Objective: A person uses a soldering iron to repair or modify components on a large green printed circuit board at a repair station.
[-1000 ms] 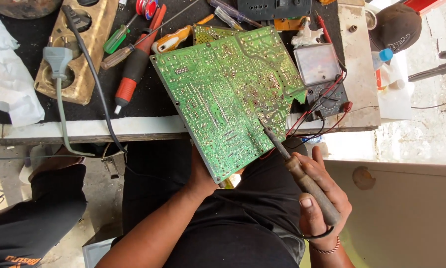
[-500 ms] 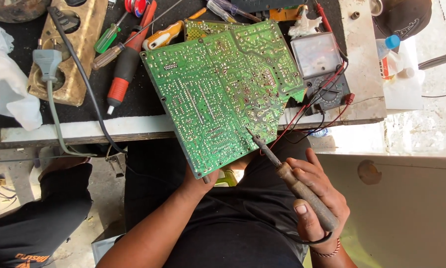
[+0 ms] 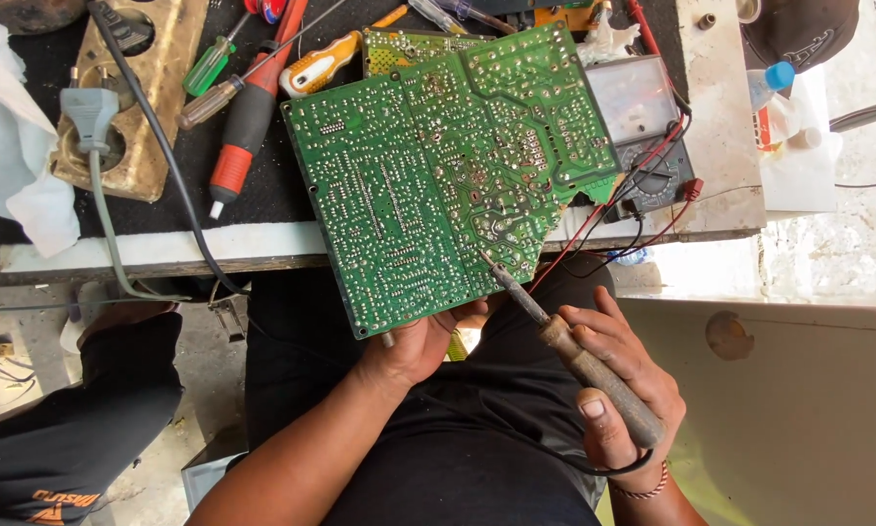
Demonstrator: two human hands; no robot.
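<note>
Shifted rightward, right hand (image 3: 618, 385) tips soldering iron (image 3: 574, 356) onto circuit board (image 3: 447, 166).

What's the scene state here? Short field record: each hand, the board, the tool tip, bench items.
left hand: grips the near edge of the green circuit board, solder side up
right hand: holds the soldering iron by its handle
tip: on or just above the board's near edge; contact unclear
board: tilted, far end over the workbench
bench items: red-handled screwdriver, green-handled screwdriver, analog multimeter with red and black leads, grey plug
</note>
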